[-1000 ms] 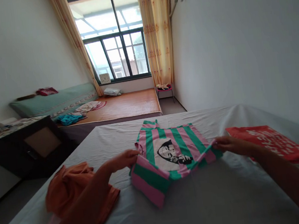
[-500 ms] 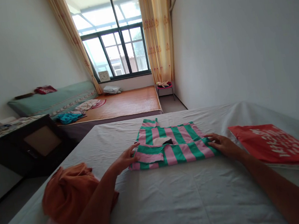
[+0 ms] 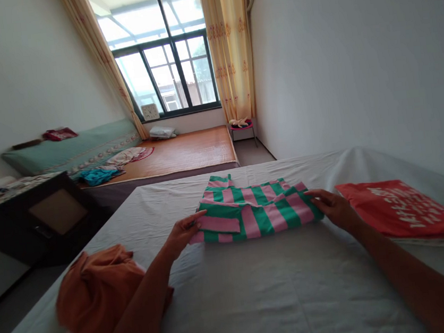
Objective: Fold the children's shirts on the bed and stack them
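A green and pink striped shirt lies partly folded on the white sheet in front of me, a folded sleeve showing at its left side. My left hand pinches the left end of its near layer. At the right end, my right hand grips the same layer between thumb and fingers. Between the hands this near flap is raised off the layer behind it. Another striped piece, probably a sleeve, sticks out at the far left of the shirt.
A crumpled orange-brown garment lies left, beside my left forearm. To the right rests a folded red cloth item with white lettering. All are on the white-sheeted bed. Beyond stand a second bed, a dark cabinet and a small stool.
Both hands have lifted the shirt's near edge and moved it slightly away from me, covering the pale and dark patch seen before. The view has shifted slightly.
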### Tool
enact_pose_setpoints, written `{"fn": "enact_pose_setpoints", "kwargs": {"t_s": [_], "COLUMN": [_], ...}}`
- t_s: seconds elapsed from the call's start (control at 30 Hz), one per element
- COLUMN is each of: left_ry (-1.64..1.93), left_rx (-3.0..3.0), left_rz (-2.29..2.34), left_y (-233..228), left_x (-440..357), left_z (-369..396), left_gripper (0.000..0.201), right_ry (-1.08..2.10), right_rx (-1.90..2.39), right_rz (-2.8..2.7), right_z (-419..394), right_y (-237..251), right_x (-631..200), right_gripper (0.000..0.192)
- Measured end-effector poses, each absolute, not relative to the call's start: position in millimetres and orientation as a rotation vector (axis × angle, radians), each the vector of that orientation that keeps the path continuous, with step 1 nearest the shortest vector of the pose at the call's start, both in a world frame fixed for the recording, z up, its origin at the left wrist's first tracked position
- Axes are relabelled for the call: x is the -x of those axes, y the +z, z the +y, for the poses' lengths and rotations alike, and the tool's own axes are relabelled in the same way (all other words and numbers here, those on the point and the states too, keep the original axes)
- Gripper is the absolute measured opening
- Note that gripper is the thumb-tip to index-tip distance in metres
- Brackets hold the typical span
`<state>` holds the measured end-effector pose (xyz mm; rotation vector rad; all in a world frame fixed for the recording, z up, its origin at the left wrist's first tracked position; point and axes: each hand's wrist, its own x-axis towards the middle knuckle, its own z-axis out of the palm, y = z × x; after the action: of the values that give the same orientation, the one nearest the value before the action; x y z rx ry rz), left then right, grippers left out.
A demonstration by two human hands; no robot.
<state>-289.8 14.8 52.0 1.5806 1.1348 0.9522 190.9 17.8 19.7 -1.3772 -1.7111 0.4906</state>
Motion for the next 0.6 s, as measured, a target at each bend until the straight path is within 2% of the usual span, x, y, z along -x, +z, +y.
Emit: {"fn": "enact_pose_setpoints", "kwargs": {"t_s": [0.23, 0.37, 0.47, 0.6], "left_ry": [0.57, 0.623, 0.706, 0.472], "left_rx": [-2.007, -2.33, -2.526, -2.67], "left_rz": [1.257, 1.465, 1.584, 1.387], "left_y": [53, 54, 51, 37], "left_x": [300, 289, 258, 212], "left_z": [15, 12, 5, -10], "left_gripper": [0.046, 0.045, 0.041, 0.044], "right_ry": [0.437, 0.058, -0.106, 0.051], "right_rx": [1.606, 1.707, 1.583, 1.316], "right_rz": [-1.961, -2.042, -2.159, -2.525], "right_z": [14, 9, 2, -8], "right_y": [16, 27, 27, 14], "right_x": [-193, -180, -148, -103], "right_gripper": [0.029, 0.036, 0.042, 0.049]}}
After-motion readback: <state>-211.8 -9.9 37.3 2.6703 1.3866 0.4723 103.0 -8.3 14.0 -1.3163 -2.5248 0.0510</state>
